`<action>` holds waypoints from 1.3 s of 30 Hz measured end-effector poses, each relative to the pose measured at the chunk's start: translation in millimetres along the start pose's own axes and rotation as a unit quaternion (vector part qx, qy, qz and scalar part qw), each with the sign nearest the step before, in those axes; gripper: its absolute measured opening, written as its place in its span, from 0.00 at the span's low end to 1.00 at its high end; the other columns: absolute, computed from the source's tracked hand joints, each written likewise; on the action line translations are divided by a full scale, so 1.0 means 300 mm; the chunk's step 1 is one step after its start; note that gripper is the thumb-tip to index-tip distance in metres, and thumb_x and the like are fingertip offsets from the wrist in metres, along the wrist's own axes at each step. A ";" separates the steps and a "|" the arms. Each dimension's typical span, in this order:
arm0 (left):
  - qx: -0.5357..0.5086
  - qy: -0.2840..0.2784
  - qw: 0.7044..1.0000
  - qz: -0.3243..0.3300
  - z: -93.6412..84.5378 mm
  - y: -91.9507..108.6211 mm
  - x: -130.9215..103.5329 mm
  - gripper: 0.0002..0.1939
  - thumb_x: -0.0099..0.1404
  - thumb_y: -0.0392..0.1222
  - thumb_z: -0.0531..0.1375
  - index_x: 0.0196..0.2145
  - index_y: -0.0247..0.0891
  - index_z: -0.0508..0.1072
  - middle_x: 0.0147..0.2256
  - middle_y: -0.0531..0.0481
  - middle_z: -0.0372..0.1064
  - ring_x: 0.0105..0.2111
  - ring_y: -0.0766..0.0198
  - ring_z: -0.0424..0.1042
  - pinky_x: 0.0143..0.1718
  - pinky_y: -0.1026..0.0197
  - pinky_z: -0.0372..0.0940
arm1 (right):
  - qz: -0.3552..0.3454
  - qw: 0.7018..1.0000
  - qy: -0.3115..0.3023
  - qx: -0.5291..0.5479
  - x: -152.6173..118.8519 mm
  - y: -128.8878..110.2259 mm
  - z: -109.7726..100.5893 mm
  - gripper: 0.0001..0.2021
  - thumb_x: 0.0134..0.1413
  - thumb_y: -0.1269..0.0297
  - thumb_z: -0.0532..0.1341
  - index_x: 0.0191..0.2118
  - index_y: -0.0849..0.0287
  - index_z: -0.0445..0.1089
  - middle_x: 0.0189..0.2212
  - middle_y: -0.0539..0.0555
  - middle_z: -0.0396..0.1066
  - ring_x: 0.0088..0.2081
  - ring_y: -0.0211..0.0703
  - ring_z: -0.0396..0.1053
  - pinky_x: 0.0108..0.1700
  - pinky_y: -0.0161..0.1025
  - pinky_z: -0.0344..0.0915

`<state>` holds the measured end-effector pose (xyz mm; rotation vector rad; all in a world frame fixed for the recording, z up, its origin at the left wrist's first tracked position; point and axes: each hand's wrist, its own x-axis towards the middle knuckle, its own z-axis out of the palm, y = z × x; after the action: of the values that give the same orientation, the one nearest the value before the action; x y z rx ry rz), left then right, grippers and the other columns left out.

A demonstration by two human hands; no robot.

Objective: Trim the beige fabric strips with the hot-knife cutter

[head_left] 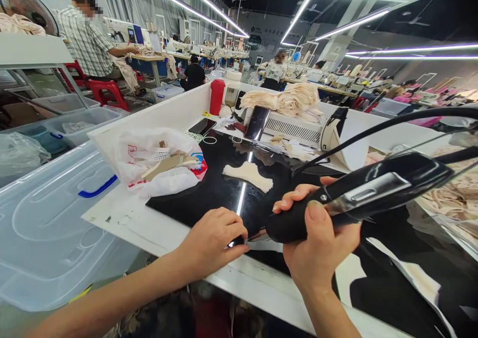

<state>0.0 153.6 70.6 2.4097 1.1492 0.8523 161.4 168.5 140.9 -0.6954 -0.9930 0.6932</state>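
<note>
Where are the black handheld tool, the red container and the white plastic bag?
Black handheld tool [368, 193]: head view, metal side plate.
Red container [217, 98]: head view, its body.
White plastic bag [172, 183]: head view, lower front.

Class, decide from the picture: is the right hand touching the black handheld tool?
Touching: the head view shows the right hand wrapped around the black handheld tool, thumb against its casing.

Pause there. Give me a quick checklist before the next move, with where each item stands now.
1. Right hand gripping the black handheld tool: ok, wrapped around its body.
2. Left hand well clear of the tool's front end: not ok, it is close by.
3. Tool on or off: cannot tell.
4. Cream piece on the black sheet: ok, apart from both hands.
5. White plastic bag apart from both hands: ok.
</note>
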 end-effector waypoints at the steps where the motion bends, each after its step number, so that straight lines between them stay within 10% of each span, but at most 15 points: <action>1: -0.005 0.001 1.000 -0.006 -0.002 0.001 0.000 0.09 0.65 0.39 0.70 0.40 0.40 0.74 0.43 0.53 0.74 0.45 0.58 0.71 0.46 0.55 0.62 | -0.002 1.000 -0.002 -0.001 0.000 0.001 0.001 0.20 0.52 0.60 0.71 0.48 0.54 0.65 0.29 0.45 0.70 0.24 0.38 0.69 0.28 0.40 0.71; 28: -0.056 0.029 0.997 -0.034 0.004 -0.004 -0.001 0.05 0.74 0.33 0.57 0.43 0.39 0.73 0.42 0.52 0.74 0.42 0.61 0.71 0.47 0.57 0.62 | 0.009 1.000 -0.023 0.010 -0.027 0.003 -0.012 0.18 0.55 0.64 0.69 0.48 0.53 0.65 0.29 0.45 0.71 0.25 0.38 0.69 0.29 0.40 0.72; 39: -0.016 -0.118 0.988 0.100 -0.068 -0.037 0.096 0.07 0.74 0.33 0.58 0.47 0.37 0.74 0.47 0.46 0.73 0.47 0.58 0.71 0.50 0.57 0.64 | -0.020 0.998 -0.050 -0.038 0.101 -0.097 -0.083 0.24 0.50 0.60 0.73 0.51 0.51 0.66 0.33 0.47 0.73 0.29 0.42 0.72 0.29 0.43 0.76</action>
<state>-5.4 183.9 91.1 2.5478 0.8116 0.6145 201.2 170.0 169.4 -0.7101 -1.1272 0.6641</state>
